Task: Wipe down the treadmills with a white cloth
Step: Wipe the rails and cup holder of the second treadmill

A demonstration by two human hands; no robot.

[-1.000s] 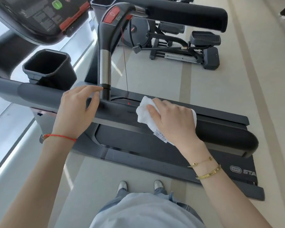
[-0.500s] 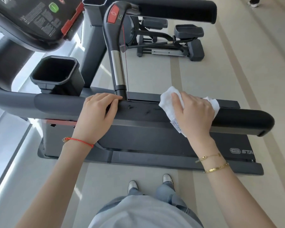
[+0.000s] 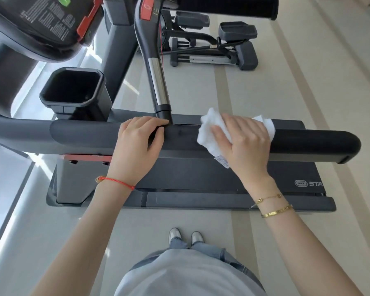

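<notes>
The treadmill's dark side handrail [image 3: 308,142] runs left to right in front of me, above the black belt deck [image 3: 201,174]. My right hand [image 3: 246,142] holds a crumpled white cloth [image 3: 209,129] against the top of the rail, fingers draped over cloth and rail; a label hangs from the cloth's near edge. My left hand [image 3: 137,144] grips the same rail just left of the cloth, fingertips at the base of the upright grip post [image 3: 156,82].
A black cup holder [image 3: 73,88] and the console [image 3: 36,24] sit up left. The far handrail [image 3: 226,5] crosses the top. An elliptical machine [image 3: 212,45] stands beyond on the beige floor. My shoes [image 3: 186,236] are close to the deck's near edge.
My right hand slid the cloth rightward along the rail, then came back a little toward the post. My left hand stayed on the rail by the post.
</notes>
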